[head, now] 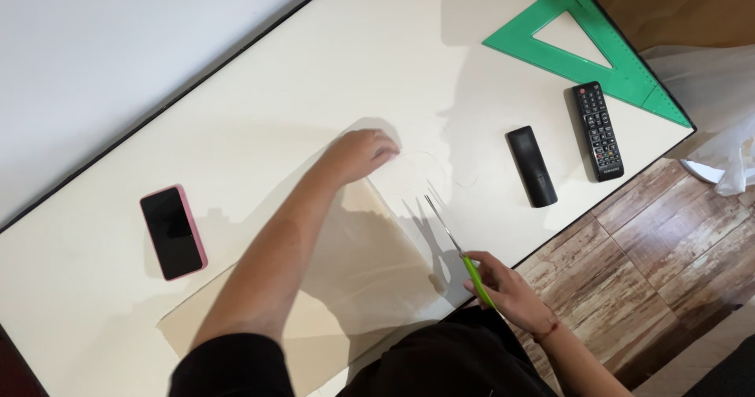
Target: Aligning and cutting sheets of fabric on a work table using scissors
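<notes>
Fingers of the right hand (503, 287) grip green-handled scissors (460, 251); left hand (362, 153), seemingly curled, presses the sheet (354, 271).

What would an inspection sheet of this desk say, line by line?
Surface: cream table with a dark edge, well lit.
Job's things: sheet of pale paper lying flat; scissors with green handles, blades over the paper.
Clutter: pink phone, green set square, two black remotes, one with buttons up and one plain.
Hands: left hand presses on the paper; right hand grips the scissors.
Cables: nothing seen.
Surroundings: white wall, wood floor, white plastic bag at the right.
</notes>
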